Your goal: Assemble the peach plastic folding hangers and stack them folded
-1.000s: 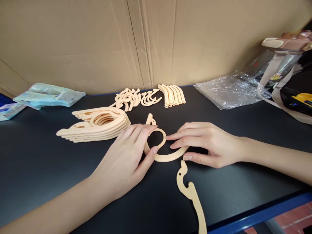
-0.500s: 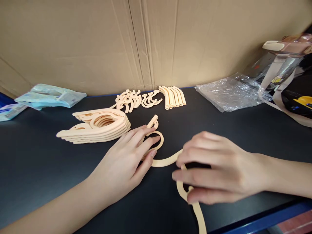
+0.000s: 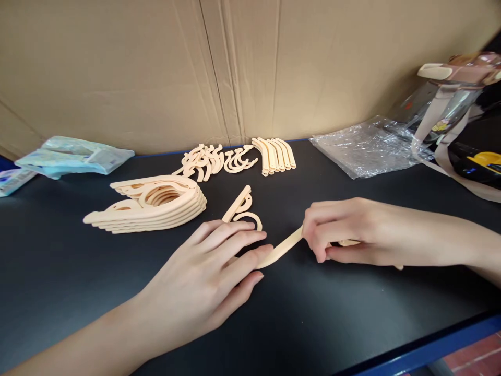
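The left hand [image 3: 215,271] has its fingers loosely spread over a cream hanger [image 3: 282,247] on the black tabletop [image 3: 313,313], pretty much dead centre, so call that the middle of the clock. At 3 o'clock the right hand [image 3: 352,230] is curled around an arm piece [image 3: 348,243] that's mostly hidden behind it, fingertips right by the hanger's end. There's a stack of frames [image 3: 172,216] toward 10, loose hooks [image 3: 213,162] around 11, and curved arms [image 3: 273,155] just past 12.
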The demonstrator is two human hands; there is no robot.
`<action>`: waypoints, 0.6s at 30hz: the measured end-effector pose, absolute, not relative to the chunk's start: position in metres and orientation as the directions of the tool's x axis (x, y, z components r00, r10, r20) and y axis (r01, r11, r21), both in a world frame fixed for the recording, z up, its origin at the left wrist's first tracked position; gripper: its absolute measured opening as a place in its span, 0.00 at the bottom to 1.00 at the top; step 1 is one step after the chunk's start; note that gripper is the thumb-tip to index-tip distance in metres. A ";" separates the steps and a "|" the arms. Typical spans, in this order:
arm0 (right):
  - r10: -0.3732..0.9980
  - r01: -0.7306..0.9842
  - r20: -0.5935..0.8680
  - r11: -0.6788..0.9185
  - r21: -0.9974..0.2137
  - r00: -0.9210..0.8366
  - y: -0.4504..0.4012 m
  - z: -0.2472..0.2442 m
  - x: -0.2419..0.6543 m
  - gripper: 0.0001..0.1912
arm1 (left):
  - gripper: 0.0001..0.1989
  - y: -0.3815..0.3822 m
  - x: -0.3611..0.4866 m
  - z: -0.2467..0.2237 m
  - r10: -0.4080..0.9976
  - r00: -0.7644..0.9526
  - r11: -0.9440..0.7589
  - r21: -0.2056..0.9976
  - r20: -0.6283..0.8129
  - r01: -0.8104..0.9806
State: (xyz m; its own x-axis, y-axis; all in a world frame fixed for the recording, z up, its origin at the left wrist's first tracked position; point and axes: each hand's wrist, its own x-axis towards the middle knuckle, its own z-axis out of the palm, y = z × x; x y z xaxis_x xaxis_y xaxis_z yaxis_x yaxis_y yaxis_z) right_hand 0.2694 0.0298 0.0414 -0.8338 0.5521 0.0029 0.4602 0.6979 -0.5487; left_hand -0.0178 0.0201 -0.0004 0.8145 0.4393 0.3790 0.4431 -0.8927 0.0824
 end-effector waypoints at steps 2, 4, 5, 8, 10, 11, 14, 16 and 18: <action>0.583 0.482 0.038 0.706 -0.518 -0.812 0.034 0.044 0.274 0.06 | 0.10 0.020 -0.018 -0.001 0.428 0.813 -0.898 0.083 0.395 0.433; 0.619 0.526 0.083 0.723 -0.448 -0.781 0.037 0.047 0.279 0.05 | 0.09 0.020 -0.018 -0.001 0.435 0.805 -0.895 0.097 0.402 0.435; 0.638 0.555 0.086 0.721 -0.414 -0.765 0.037 0.049 0.282 0.05 | 0.08 0.020 -0.018 -0.001 0.442 0.800 -0.892 0.102 0.406 0.440; 0.693 0.656 -0.030 0.665 -0.356 -0.720 0.038 0.051 0.287 0.12 | 0.06 0.018 -0.018 0.000 0.441 0.790 -0.888 0.080 0.426 0.453; 0.705 0.698 -0.128 0.630 -0.340 -0.698 0.037 0.050 0.288 0.15 | 0.07 0.017 -0.018 0.001 0.428 0.786 -0.884 0.026 0.446 0.467; 0.703 0.704 -0.150 0.625 -0.337 -0.695 0.037 0.049 0.287 0.14 | 0.08 0.017 -0.019 0.002 0.424 0.786 -0.877 -0.011 0.450 0.480; 0.673 0.675 -0.149 0.649 -0.350 -0.724 0.035 0.045 0.282 0.09 | 0.11 0.017 -0.019 0.004 0.411 0.786 -0.844 -0.132 0.461 0.519; 0.655 0.651 -0.131 0.668 -0.360 -0.745 0.034 0.043 0.279 0.08 | 0.12 0.015 -0.018 0.004 0.409 0.788 -0.828 -0.176 0.461 0.533; 0.656 0.643 -0.109 0.671 -0.369 -0.747 0.032 0.042 0.276 0.08 | 0.12 0.011 -0.014 0.003 0.410 0.784 -0.834 -0.156 0.466 0.529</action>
State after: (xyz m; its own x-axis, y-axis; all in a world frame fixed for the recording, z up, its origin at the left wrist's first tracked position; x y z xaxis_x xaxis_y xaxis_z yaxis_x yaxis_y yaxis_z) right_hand 0.2764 0.0322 0.0423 -0.7470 0.6558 -0.1093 0.6431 0.6710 -0.3691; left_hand -0.0145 0.0111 0.0027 0.7842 0.4100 0.4658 0.5287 -0.8344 -0.1556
